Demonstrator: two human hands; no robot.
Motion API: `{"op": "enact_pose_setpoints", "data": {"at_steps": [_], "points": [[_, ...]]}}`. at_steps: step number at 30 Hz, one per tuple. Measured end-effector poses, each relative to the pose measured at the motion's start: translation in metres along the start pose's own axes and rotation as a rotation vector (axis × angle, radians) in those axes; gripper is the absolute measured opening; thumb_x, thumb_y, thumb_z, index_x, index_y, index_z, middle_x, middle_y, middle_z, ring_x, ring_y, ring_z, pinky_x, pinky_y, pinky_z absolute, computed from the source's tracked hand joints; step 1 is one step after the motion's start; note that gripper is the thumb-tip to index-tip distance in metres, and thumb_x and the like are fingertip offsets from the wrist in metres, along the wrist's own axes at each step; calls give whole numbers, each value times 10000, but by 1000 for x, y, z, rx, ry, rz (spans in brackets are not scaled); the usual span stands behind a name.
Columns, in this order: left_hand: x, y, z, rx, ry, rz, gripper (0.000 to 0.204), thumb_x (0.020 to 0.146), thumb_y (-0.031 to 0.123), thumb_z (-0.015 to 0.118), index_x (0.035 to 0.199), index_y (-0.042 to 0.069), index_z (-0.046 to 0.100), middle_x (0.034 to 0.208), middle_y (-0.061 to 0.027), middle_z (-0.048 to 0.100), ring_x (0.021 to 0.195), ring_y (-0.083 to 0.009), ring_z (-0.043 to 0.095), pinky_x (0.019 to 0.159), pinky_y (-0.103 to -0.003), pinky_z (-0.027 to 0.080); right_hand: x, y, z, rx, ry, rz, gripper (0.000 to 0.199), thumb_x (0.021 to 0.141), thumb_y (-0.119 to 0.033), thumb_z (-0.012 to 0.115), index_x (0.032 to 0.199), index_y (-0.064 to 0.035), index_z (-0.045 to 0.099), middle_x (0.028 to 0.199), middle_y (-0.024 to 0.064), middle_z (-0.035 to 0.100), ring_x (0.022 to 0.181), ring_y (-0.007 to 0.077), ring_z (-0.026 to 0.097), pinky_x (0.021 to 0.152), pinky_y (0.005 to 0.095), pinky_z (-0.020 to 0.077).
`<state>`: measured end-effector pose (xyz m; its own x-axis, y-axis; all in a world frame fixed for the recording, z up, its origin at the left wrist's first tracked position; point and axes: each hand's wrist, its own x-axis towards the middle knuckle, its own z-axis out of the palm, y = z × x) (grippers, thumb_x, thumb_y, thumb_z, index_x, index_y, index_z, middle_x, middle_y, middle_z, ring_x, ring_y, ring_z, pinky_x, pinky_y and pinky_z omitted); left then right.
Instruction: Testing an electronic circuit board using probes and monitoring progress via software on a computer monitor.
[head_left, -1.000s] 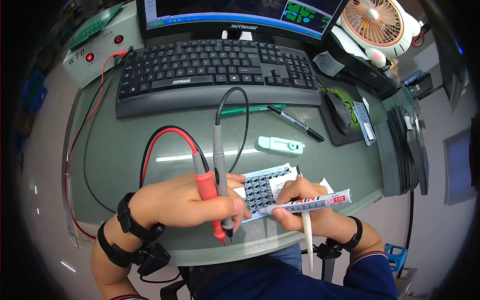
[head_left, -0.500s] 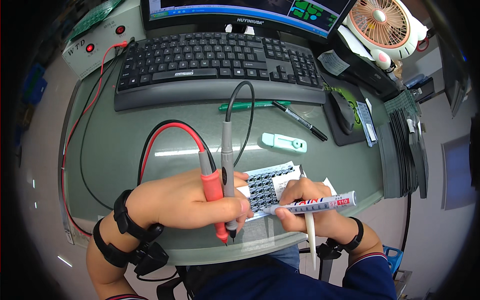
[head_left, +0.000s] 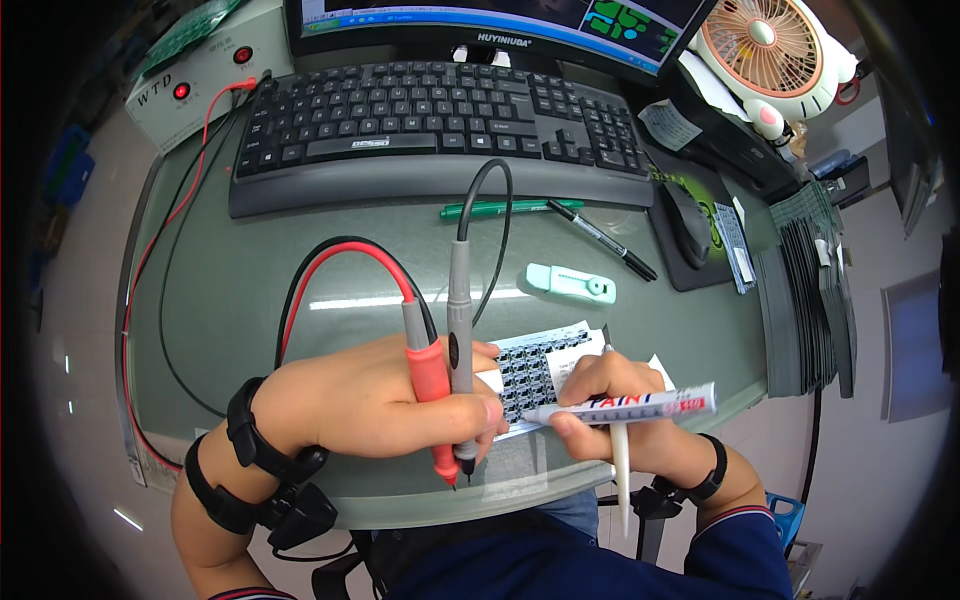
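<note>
My left hand (head_left: pixel 350 400) is closed on two test probes, a red test probe (head_left: pixel 429 375) and a grey test probe (head_left: pixel 459 330), whose tips point down past the thumb. Its fingertips rest at the left edge of a white panel of small circuit boards (head_left: pixel 518 368) on the desk. In my right hand (head_left: pixel 615 400), a white paint marker (head_left: pixel 665 402) is pinched with its tip at the panel's near right part. A slim white tapered tool (head_left: pixel 622 480) also runs through that hand. A paper slip (head_left: pixel 566 364) covers part of the panel; my fingers hide more.
Beyond my hands lie a mint-coloured cutter (head_left: pixel 570 285), a black marker (head_left: pixel 603 242) and a green pen (head_left: pixel 495 209). A keyboard (head_left: pixel 400 150), mouse (head_left: pixel 685 222) and monitor stand farther back. The probe leads loop from a grey box (head_left: pixel 200 85). Dark boards (head_left: pixel 795 300) stack at the right.
The paint marker has tilted and shifted slightly, its tip a little farther left over the panel. Both hands keep their holds; the left hand stays nearly still.
</note>
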<state>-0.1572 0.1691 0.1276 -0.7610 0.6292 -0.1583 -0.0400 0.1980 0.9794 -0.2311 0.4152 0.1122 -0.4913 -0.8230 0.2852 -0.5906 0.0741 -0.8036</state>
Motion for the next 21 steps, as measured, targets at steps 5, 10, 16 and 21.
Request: {"op": "enact_pose_setpoints", "data": {"at_steps": [5,10,16,21], "points": [[0,-2,1,-1,5,6,427,959,253,344,809,19,669,932,-89,676,1003,-261,602,1131,-459,235,-2,2,0,-4,-19,-1,222,774,-159,742,784,-46,550,641,60,585,499,176,581,458,280,449],[-1,0,2,-6,7,-13,424,962,249,343,816,23,671,943,-89,682,1004,-256,603,1135,-459,227,-2,1,0,-35,-24,-10,219,772,-157,741,779,-45,553,626,59,580,494,170,577,458,277,448],[-1,1,-1,23,-5,-16,431,964,254,342,815,24,674,948,-90,683,1009,-261,602,1137,-459,222,0,3,0,-28,2,-21,218,771,-147,741,787,-42,551,614,60,574,486,170,569,452,277,439],[-2,2,1,-31,18,-41,443,957,266,345,797,27,682,922,-97,683,1023,-280,599,1139,-462,215,2,-3,-7,-42,-53,11,211,791,-148,732,786,-40,550,663,58,589,548,131,577,493,258,443]]}}
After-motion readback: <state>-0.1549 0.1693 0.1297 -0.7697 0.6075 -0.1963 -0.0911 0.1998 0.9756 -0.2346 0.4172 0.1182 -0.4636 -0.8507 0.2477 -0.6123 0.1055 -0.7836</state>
